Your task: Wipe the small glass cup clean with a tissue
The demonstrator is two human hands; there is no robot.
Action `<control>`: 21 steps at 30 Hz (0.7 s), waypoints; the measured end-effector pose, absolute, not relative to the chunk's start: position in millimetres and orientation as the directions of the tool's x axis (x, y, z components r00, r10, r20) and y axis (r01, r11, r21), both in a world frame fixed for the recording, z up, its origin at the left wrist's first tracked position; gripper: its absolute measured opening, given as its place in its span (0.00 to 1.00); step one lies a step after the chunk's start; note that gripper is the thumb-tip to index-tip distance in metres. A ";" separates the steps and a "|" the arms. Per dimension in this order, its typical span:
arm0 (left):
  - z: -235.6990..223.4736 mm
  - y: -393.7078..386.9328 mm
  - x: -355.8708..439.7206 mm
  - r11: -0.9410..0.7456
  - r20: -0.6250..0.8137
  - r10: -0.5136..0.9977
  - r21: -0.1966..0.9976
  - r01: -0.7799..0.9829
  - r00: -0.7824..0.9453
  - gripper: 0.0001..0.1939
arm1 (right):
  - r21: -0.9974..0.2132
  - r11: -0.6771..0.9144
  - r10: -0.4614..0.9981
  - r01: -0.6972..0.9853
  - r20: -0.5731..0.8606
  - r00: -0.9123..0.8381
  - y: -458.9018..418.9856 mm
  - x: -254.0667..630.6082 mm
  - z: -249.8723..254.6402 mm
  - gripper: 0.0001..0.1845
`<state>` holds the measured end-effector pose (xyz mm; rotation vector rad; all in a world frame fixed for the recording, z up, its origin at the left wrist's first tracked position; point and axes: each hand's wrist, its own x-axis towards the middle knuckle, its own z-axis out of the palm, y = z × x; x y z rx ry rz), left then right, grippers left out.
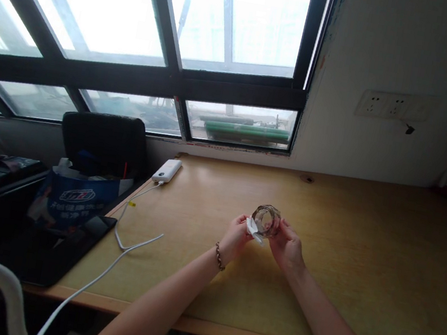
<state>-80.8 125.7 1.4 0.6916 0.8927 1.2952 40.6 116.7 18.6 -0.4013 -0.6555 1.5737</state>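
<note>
In the head view, a see-through brownish drinking glass with a faceted wall is held above the table, its round end turned towards me. My right hand grips its right side with bent fingers. On the other side, my left hand pinches a crumpled white tissue against the left edge of the glass. A beaded bracelet circles my left wrist. Some of the left fingertips are hidden behind the tissue.
Beneath my hands spreads a wooden table. A white power bank lies at its far left corner, with a white cable trailing along the left side. Left of the table stand a black chair and a blue bag.
</note>
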 end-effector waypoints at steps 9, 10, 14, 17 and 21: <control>5.0 109.4 -69.4 0.146 -0.082 0.984 0.878 -0.456 0.156 0.14 | -0.922 0.283 0.959 -0.264 0.279 0.055 101.8 41.6 20.7 0.07; 6.8 107.3 -67.6 0.129 -0.063 0.985 0.890 -0.436 0.162 0.14 | -0.924 0.297 0.955 -0.240 0.290 0.067 101.4 42.4 21.0 0.07; 16.9 102.2 -64.3 -0.002 0.047 0.985 0.965 -0.263 0.166 0.15 | -0.900 0.222 0.975 -0.374 0.216 0.060 105.9 43.3 21.5 0.07; 20.6 101.4 -66.0 -0.157 0.169 0.974 0.984 -0.083 0.152 0.14 | -0.816 0.092 0.994 -0.570 0.108 0.006 110.4 42.6 20.8 0.06; 18.3 105.6 -74.1 -0.338 0.327 0.941 0.922 0.190 0.091 0.11 | -0.676 -0.007 0.995 -0.737 0.068 -0.072 116.4 45.2 17.6 0.08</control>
